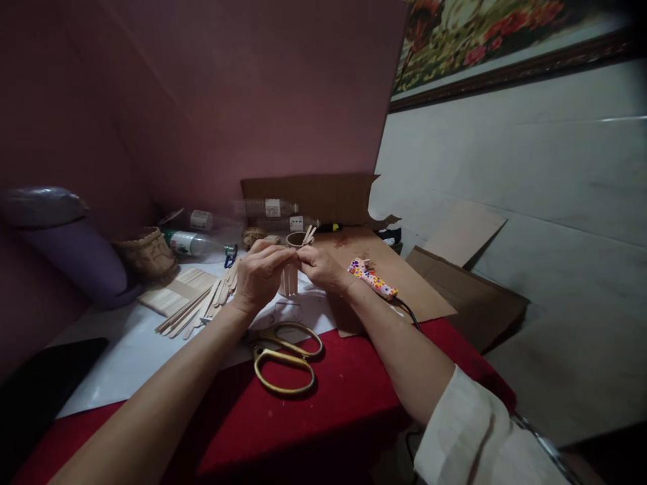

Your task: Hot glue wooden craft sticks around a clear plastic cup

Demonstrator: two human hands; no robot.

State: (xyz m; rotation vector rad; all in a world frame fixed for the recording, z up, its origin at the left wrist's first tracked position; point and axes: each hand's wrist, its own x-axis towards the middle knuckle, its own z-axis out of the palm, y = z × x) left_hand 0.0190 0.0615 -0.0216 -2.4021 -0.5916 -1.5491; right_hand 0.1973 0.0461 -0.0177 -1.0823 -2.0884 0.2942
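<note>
A round, open-topped cup (299,238) stands on the white paper, with pale wooden craft sticks (290,279) upright along its front. More craft sticks (309,234) poke up at its right rim. My left hand (260,273) is closed at the cup's left side, its fingers reaching across the front near the rim. From the right, my right hand (322,267) pinches at the same upper edge, fingertips meeting the left ones. The fingers hide exactly what they press between them. Loose craft sticks (195,311) lie fanned out left of my left hand.
Gold-handled scissors (286,360) lie near the red cloth's (348,377) front. A flower-patterned glue gun (373,278) with a cord rests on cardboard (419,294) at right. Behind are plastic bottles (189,242), a twine ball (253,236) and a bundle of sticks (176,291).
</note>
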